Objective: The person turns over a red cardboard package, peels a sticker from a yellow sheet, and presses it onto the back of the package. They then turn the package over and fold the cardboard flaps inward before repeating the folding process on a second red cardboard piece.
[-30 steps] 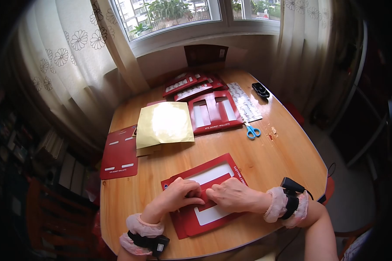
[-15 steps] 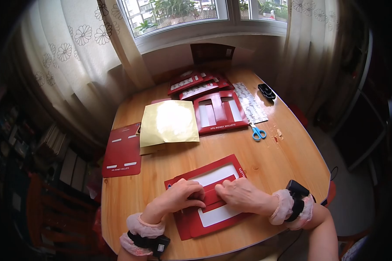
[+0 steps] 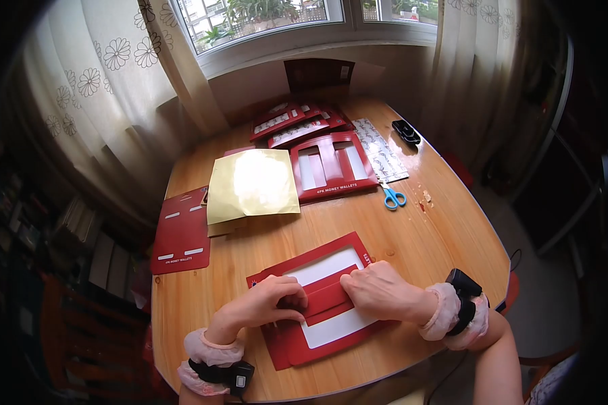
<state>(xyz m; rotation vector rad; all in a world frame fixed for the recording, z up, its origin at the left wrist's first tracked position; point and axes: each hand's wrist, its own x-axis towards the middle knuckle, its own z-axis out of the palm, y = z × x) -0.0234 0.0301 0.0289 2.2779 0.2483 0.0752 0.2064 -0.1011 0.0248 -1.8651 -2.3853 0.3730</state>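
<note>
Left hand [image 3: 267,307] and right hand [image 3: 378,291] pinch red card's [image 3: 331,336] centre strip [image 3: 327,297]

We count two hands, left hand [image 3: 267,304] and right hand [image 3: 382,291]; two windowed red cards, the near card [image 3: 304,347] and the mid-table card [image 3: 331,165]; one flat red card [image 3: 180,233]; one pair of blue scissors [image 3: 392,198]; one patterned sheet [image 3: 380,152]; one black object [image 3: 405,131]. Gold envelopes [image 3: 253,183] and the far red stack [image 3: 294,121] overlap beyond counting.

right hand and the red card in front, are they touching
Touching. The head view shows the right hand pressing its fingers onto the middle strip of the red card, with no gap.
</note>
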